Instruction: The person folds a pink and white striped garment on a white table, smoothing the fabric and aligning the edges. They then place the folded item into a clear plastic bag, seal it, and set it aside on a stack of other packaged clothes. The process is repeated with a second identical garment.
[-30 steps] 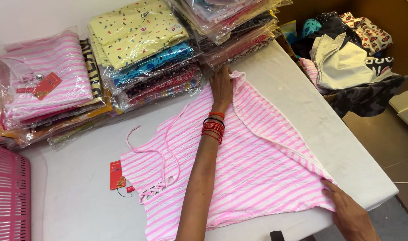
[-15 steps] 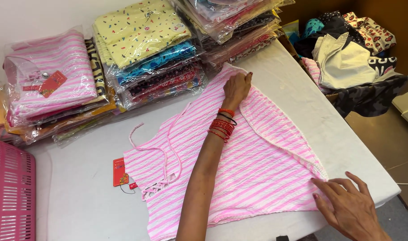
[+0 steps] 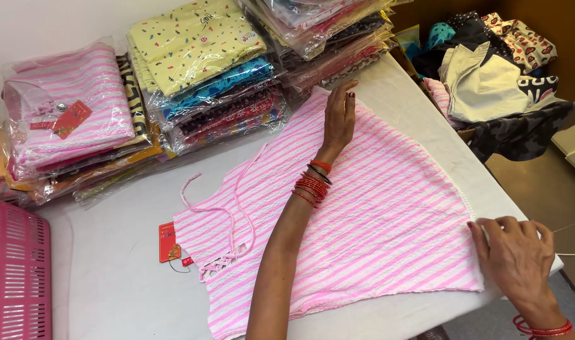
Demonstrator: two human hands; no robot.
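On the table (image 3: 124,296), pink-striped top (image 3: 375,220) lies seemingly flat.

head cam | looks steeply down | close over white table (image 3: 111,296)

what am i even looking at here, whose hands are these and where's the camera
There is no machine here. The camera sits on a person's head and looks down, so both arms reaching in from the bottom edge belong to that person. The left hand, with red bangles on its wrist, lies flat on a pink and white striped garment spread over a white table. The right hand touches the garment's hem at the table's near right edge. Neither hand lifts anything. A red tag hangs off the garment. Behind it lie stacks of folded clothes in clear bags. A pink slotted basket shows at the left, and loose clothes are heaped at the right.
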